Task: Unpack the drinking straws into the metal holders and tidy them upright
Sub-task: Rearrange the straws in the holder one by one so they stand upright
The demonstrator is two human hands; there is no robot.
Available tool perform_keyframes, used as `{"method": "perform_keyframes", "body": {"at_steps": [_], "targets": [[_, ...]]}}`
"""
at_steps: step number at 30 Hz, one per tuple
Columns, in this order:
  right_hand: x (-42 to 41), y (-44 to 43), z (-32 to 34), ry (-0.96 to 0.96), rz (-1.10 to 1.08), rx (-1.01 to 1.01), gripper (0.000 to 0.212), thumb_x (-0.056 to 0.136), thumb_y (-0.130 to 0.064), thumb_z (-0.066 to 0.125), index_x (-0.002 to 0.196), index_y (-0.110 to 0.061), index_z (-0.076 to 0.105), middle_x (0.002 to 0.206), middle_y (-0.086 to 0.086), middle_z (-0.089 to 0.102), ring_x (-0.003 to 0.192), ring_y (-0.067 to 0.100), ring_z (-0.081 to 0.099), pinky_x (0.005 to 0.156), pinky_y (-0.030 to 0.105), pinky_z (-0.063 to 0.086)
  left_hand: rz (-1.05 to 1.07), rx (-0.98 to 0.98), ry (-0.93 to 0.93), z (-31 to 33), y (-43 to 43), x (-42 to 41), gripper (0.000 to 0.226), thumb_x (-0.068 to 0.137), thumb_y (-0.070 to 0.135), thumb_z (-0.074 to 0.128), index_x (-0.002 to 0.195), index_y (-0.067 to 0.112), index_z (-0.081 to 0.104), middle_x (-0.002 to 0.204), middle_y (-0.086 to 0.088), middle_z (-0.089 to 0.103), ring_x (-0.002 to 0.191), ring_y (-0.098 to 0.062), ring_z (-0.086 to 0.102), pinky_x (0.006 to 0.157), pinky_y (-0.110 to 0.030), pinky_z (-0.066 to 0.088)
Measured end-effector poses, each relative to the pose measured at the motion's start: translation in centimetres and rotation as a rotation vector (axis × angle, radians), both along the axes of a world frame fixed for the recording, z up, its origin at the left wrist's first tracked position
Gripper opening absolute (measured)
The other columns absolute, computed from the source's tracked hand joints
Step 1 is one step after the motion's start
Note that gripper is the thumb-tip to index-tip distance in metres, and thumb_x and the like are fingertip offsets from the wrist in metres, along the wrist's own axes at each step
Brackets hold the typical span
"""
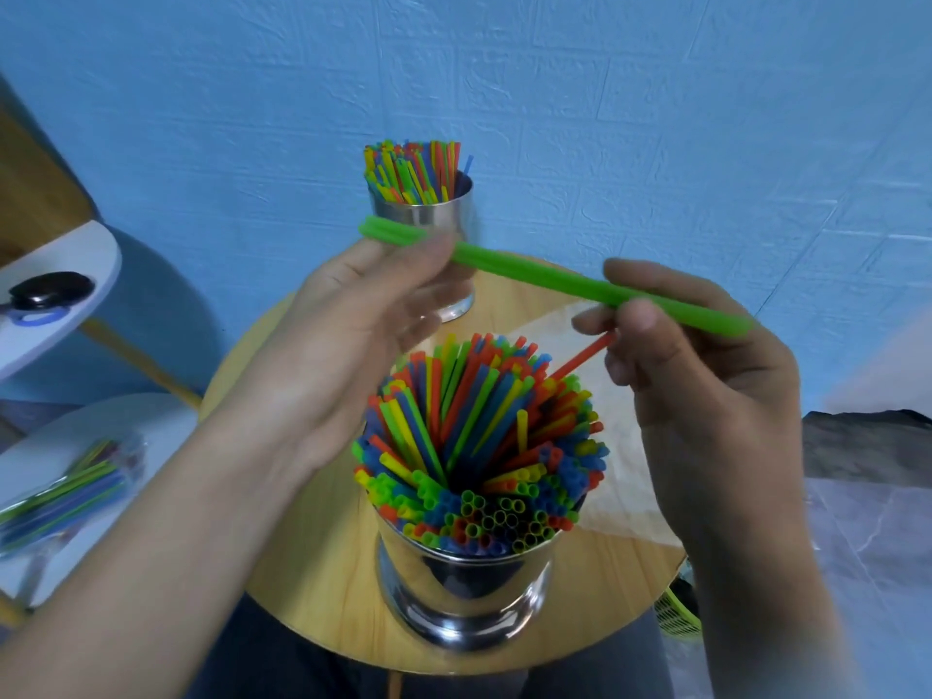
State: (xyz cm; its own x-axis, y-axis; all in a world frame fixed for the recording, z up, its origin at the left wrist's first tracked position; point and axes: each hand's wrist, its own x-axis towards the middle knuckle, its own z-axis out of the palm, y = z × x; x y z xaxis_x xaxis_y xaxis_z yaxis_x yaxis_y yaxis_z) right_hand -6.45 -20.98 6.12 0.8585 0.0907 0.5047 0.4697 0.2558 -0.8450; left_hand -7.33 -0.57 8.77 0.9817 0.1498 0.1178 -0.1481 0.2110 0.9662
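While in left hand (353, 320) and right hand (706, 375) — green straws (534, 272) crosswise.

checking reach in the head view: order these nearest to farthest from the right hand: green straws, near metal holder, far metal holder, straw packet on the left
1. green straws: pinched in the right hand itself.
2. near metal holder: just below and left of it.
3. far metal holder: beyond the left hand.
4. straw packet: far left edge of view.

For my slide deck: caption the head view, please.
Left hand and right hand hold green straws above the full near holder; the far holder stands behind.
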Motion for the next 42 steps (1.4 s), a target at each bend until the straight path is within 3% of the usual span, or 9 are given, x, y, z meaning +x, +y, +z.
{"method": "perform_keyframes", "body": {"at_steps": [7,13,16,19,23,26,31,37,42], "targets": [[0.1,-0.3,0.1,-0.023,-0.236,0.107,0.024,0.107,-0.021,0.051,0.091,-0.023,0.068,0.07,-0.004,0.065,0.068,0.021,0.05,0.062,0.029,0.039,-0.171,0.238,0.119,-0.5,1.6,0.1,0.034,0.085,0.039,0.066,0.114,0.022,0.075,0.12,-0.003,0.074,0.121,-0.022,0.065,0.117,-0.052,0.037],[-0.1,-0.5,0.2,-0.095,-0.3,-0.14,0.024,0.105,-0.018,0.046,0.082,-0.018,0.055,0.06,0.006,0.041,0.056,0.024,0.038,0.053,0.03,0.033,-0.351,0.602,0.147,-0.6,2.5,-0.5,0.051,0.08,0.05,0.072,0.129,0.045,0.063,0.131,0.018,0.067,0.125,-0.001,0.06,0.114,-0.04,0.041],[-0.2,0.2,-0.4,-0.101,-0.204,-0.409,0.02,0.103,-0.027,0.051,0.085,-0.024,0.058,0.065,0.008,0.047,0.058,0.021,0.044,0.053,0.037,0.036,-0.435,0.746,0.185,-0.6,2.1,-0.5,0.055,0.081,0.041,0.083,0.131,0.047,0.06,0.126,0.022,0.068,0.119,0.0,0.063,0.104,-0.035,0.051],[-0.2,0.3,-0.7,-0.057,-0.138,-0.522,0.01,0.099,-0.031,0.058,0.091,-0.026,0.061,0.07,0.007,0.052,0.062,0.021,0.05,0.055,0.04,0.043,-0.287,0.811,0.14,-1.1,1.7,0.1,0.044,0.081,0.04,0.084,0.121,0.046,0.067,0.116,0.021,0.072,0.114,0.001,0.065,0.102,-0.039,0.052],[0.0,-0.2,-0.6,-0.005,-0.081,-0.538,0.02,0.096,-0.027,0.068,0.111,-0.037,0.06,0.069,0.01,0.044,0.06,0.013,0.044,0.054,0.028,0.041,-0.2,0.81,0.117,-1.5,1.6,0.3,0.032,0.081,0.036,0.081,0.111,0.04,0.071,0.112,0.017,0.073,0.111,0.007,0.063,0.098,-0.028,0.051],[0.0,-0.1,-0.7,-0.027,-0.108,-0.566,0.009,0.101,-0.037,0.061,0.107,-0.04,0.067,0.072,0.005,0.055,0.066,0.02,0.056,0.06,0.042,0.051,-0.18,0.789,0.059,-1.5,1.4,0.1,0.021,0.086,0.027,0.078,0.104,0.036,0.071,0.096,0.017,0.075,0.088,-0.001,0.072,0.077,-0.023,0.058],[0.5,0.3,-0.9,-0.047,-0.173,-0.602,0.029,0.109,-0.038,0.044,0.107,-0.031,0.073,0.081,-0.03,0.063,0.082,0.0,0.063,0.066,0.015,0.043,-0.241,0.856,0.075,-1.1,1.3,-0.1,0.034,0.083,0.037,0.078,0.113,0.048,0.065,0.104,0.027,0.071,0.095,0.003,0.07,0.08,-0.024,0.058],[0.7,0.2,-1.1,0.108,-0.067,-0.574,0.017,0.096,-0.041,0.059,0.099,-0.038,0.075,0.086,0.0,0.069,0.078,0.022,0.07,0.069,0.048,0.059,-0.219,0.797,0.053,-1.1,1.0,0.4,0.027,0.085,0.032,0.079,0.11,0.038,0.073,0.1,0.016,0.077,0.093,-0.004,0.074,0.09,-0.04,0.06],[0.9,-0.1,-1.0,0.13,-0.011,-0.59,0.019,0.102,-0.033,0.057,0.102,-0.04,0.075,0.092,0.0,0.069,0.085,0.025,0.072,0.072,0.052,0.062,-0.247,0.689,0.069,-1.2,1.0,0.2,0.024,0.085,0.026,0.078,0.107,0.032,0.075,0.095,0.011,0.079,0.087,-0.006,0.076,0.079,-0.025,0.061]]}}
